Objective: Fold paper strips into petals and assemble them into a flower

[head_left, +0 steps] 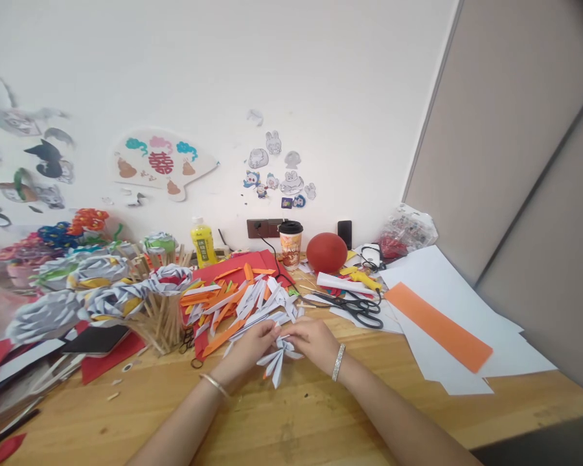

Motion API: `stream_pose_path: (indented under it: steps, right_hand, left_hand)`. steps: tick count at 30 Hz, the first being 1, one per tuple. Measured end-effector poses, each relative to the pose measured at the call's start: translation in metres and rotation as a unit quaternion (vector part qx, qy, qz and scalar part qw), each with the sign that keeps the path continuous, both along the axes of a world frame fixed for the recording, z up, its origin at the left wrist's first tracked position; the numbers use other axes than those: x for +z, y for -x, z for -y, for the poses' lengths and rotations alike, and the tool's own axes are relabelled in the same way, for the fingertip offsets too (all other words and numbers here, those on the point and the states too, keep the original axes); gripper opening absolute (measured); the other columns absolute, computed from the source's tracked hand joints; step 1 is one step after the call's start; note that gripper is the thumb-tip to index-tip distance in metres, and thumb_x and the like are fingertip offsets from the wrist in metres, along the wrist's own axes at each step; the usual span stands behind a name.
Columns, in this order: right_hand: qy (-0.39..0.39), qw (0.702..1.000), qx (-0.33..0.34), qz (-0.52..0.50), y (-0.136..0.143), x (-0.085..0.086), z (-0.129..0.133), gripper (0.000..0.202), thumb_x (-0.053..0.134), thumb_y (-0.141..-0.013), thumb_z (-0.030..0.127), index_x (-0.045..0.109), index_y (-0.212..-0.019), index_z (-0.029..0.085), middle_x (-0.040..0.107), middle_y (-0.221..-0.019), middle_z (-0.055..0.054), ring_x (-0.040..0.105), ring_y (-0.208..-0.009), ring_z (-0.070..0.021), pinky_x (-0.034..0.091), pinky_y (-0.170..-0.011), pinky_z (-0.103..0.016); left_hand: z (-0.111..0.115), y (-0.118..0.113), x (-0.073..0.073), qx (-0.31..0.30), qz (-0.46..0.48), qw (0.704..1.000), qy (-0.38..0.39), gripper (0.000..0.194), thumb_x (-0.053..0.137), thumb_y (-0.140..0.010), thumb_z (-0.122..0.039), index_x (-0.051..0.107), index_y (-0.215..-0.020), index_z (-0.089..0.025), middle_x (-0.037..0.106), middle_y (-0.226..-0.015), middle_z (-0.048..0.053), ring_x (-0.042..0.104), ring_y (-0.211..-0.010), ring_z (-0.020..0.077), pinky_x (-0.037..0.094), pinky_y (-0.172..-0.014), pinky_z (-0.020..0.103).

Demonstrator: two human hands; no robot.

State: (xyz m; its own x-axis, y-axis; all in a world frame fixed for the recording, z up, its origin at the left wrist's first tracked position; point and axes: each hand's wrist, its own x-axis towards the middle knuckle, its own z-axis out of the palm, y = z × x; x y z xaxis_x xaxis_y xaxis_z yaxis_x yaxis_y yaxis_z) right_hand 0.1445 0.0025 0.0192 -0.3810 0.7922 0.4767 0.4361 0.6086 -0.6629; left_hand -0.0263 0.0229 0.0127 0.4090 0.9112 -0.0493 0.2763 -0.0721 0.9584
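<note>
Both my hands meet over the front middle of the wooden table, fingers closed on a white folded-paper flower [278, 364]. My left hand [253, 343] pinches its upper left side, and my right hand [318, 343] pinches it from the right. Pointed white petals fan out below my fingertips, with a little orange at one of them. Just beyond my hands lies a pile of folded paper strips [238, 299], white and orange with some green and yellow. My fingers hide the top of the flower.
Black scissors [364, 312], a yellow glue gun [364, 279], a red balloon [326, 252], a paper cup [290, 244] and a yellow bottle [203, 243] stand or lie behind. White sheets [432, 349] with an orange strip [440, 327] are right; paper flowers on sticks [111, 301] crowd the left.
</note>
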Motion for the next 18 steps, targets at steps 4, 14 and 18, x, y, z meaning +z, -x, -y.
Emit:
stream_pose_path:
  steps: [4,14,18]
  right_hand:
    - [-0.079,0.995,0.052,0.028,-0.005,-0.004,-0.004,0.021,0.049,-0.087,0.02,0.069,-0.092,0.023,0.069,-0.083,-0.004,0.06,-0.081,-0.0165,0.046,-0.074,-0.028]
    - [-0.046,0.995,0.063,0.061,-0.008,0.008,0.006,0.031,0.037,-0.093,0.032,0.066,-0.101,0.022,0.068,-0.088,-0.005,0.056,-0.085,-0.0172,0.043,-0.078,-0.029]
    - [-0.049,0.993,0.093,0.062,-0.005,0.005,0.006,0.038,0.035,-0.093,0.039,0.068,-0.09,0.021,0.068,-0.084,-0.006,0.056,-0.083,-0.0183,0.041,-0.081,-0.032]
  left_hand:
    - [0.001,0.002,0.002,0.016,-0.031,0.999,-0.014,0.051,0.049,-0.065,-0.069,0.042,-0.065,-0.019,0.036,-0.054,-0.007,0.032,-0.047,0.0092,0.025,-0.046,0.022]
    - [0.002,0.0,-0.001,0.024,-0.073,0.995,-0.062,0.042,0.047,-0.07,-0.06,0.042,-0.061,-0.02,0.039,-0.053,-0.006,0.036,-0.049,0.0115,0.028,-0.046,0.023]
    - [-0.001,0.001,-0.005,0.026,-0.079,0.994,-0.068,0.042,0.045,-0.07,-0.061,0.041,-0.059,-0.02,0.037,-0.051,-0.007,0.034,-0.048,0.0109,0.027,-0.046,0.023]
